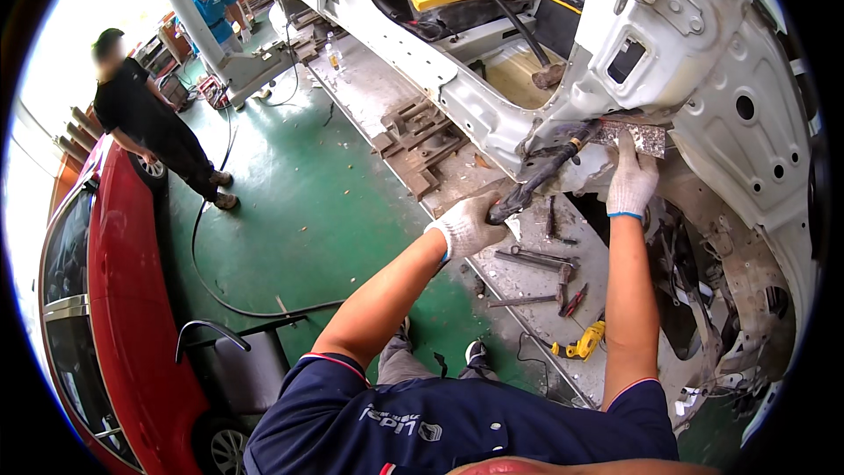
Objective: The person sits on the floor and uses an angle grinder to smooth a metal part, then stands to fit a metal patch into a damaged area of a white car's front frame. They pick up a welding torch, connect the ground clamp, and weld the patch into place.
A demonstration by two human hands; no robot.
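Note:
My left hand [470,224], in a white knit glove, is closed around the grip end of a dark, long-bodied tool [549,167]. The tool slants up and right, its far end against the lower edge of a stripped white car body [483,105]. A flat, speckled, worn metal piece [649,139] sits beside that end. My gloved right hand [631,178] reaches up to this piece, fingers over its face and appearing to grip it; the thumb side is partly hidden. What the tool's tip touches cannot be made out.
On the platform [519,321] below lie hammers [561,286], red-handled pliers [576,301] and a yellow drill [582,343]. A long-handled hammer [547,76] rests inside the car body. A red car [145,299], a chair [251,369], a hose [198,255] and two people [145,110] are left.

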